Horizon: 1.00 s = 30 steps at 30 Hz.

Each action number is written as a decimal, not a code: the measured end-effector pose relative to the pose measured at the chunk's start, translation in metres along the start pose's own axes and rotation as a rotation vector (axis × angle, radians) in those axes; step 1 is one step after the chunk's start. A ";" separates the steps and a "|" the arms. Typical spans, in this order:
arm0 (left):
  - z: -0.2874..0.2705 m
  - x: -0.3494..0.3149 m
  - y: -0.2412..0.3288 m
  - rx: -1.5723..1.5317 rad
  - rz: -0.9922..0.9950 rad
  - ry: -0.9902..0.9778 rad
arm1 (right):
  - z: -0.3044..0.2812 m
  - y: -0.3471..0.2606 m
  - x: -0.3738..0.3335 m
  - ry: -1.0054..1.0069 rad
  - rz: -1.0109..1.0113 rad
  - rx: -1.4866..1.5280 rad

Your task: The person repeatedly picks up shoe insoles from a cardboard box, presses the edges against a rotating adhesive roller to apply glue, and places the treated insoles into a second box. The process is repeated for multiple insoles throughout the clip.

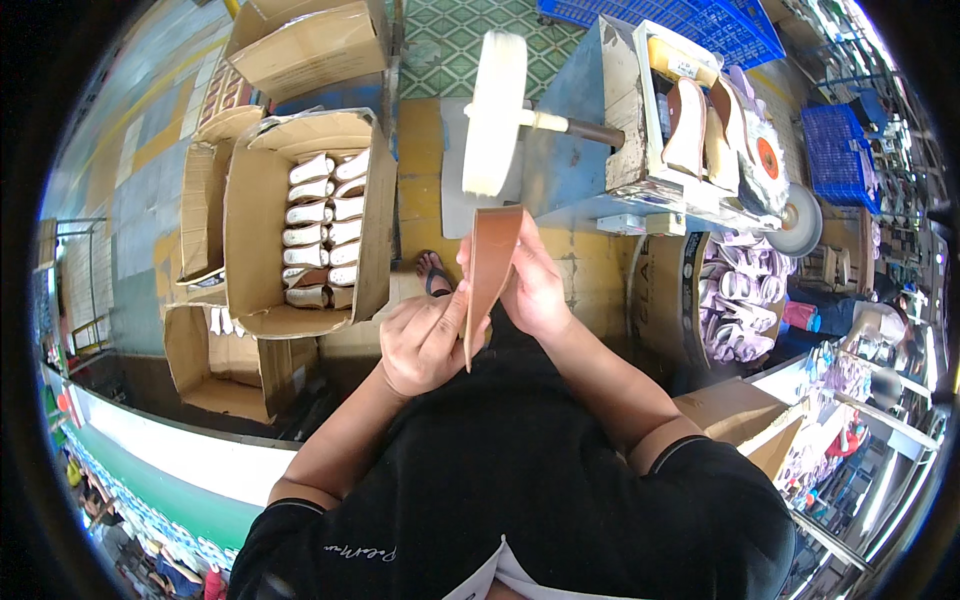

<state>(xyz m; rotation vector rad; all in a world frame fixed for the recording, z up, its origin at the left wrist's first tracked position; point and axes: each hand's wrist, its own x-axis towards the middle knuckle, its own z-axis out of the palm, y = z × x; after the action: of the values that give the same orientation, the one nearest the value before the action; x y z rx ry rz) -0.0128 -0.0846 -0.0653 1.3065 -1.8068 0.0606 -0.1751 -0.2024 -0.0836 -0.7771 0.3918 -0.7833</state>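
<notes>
A brown wedge-shaped shoe sole [490, 262] is held upright between my two hands, broad end away from me. My left hand [428, 338] grips its lower left side with curled fingers. Around its right side closes my right hand [537, 285], part of the fingers hidden behind the sole. Just beyond the sole's far end is a white buffing wheel [494, 115] on a shaft. Whether the two touch I cannot tell. The shaft [575, 126] comes out of a worn blue and white machine [625, 165].
On the machine lie several wedge soles [686, 130]. An orange-centred wheel [768, 157] and a grey disc [798, 220] are at its right. A cardboard box [255, 215] at left holds rows of shoe pieces [308, 238]. Another box holds lilac shoe pieces [740, 295]. Blue crates [840, 155] stand far right.
</notes>
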 end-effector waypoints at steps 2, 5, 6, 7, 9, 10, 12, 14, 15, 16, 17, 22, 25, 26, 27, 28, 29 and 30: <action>-0.007 -0.002 0.008 0.008 0.022 0.026 | 0.007 -0.003 -0.007 -0.067 -0.010 0.063; -0.015 -0.003 0.018 0.002 0.057 0.045 | 0.012 -0.011 -0.011 -0.129 -0.050 0.010; -0.017 -0.003 0.019 0.013 0.065 0.047 | 0.014 -0.014 -0.012 -0.133 -0.068 -0.035; -0.018 -0.003 0.019 0.030 0.080 0.062 | 0.015 -0.018 -0.013 -0.148 -0.062 -0.034; -0.021 -0.002 0.018 0.048 0.097 0.085 | 0.017 -0.027 -0.013 -0.177 -0.050 -0.030; -0.023 -0.003 0.018 0.054 0.096 0.090 | 0.018 -0.033 -0.012 -0.193 -0.063 -0.083; -0.027 -0.004 0.018 0.063 0.065 0.077 | 0.017 -0.046 -0.007 -0.234 -0.101 -0.189; -0.032 -0.005 0.014 0.041 0.023 0.054 | 0.013 -0.063 -0.005 -0.236 -0.116 -0.385; -0.034 -0.006 0.012 0.028 -0.006 0.039 | 0.010 -0.072 -0.003 -0.251 -0.140 -0.455; -0.035 -0.008 0.010 -0.012 -0.063 0.030 | 0.005 -0.080 -0.001 -0.295 -0.054 -0.500; -0.035 -0.010 0.006 -0.043 -0.112 0.018 | 0.000 -0.088 0.001 -0.328 -0.026 -0.558; -0.012 -0.026 -0.022 -0.420 -0.667 0.050 | -0.021 -0.084 0.006 -0.313 0.105 -0.771; 0.024 -0.030 -0.038 -0.738 -1.083 0.196 | -0.027 -0.053 -0.005 -0.119 0.004 -0.834; 0.033 -0.030 -0.042 -0.777 -1.269 0.225 | -0.027 -0.037 -0.009 -0.048 -0.062 -0.859; 0.038 -0.031 -0.042 -0.907 -1.308 0.222 | -0.027 -0.023 -0.011 0.022 -0.100 -0.918; 0.045 -0.030 -0.040 -1.020 -1.433 0.200 | -0.028 -0.010 -0.015 0.085 -0.138 -0.984; 0.052 -0.029 -0.036 -1.147 -1.524 0.188 | -0.028 0.003 -0.017 0.141 -0.180 -1.049; 0.061 -0.028 -0.030 -1.301 -1.446 0.158 | -0.028 0.017 -0.018 0.241 -0.118 -1.031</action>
<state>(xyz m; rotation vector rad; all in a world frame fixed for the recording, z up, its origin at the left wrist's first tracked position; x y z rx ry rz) -0.0249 -0.1076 -0.1343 1.1516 -0.1595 -1.4427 -0.1946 -0.1947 -0.1140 -1.6799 1.0084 -0.7667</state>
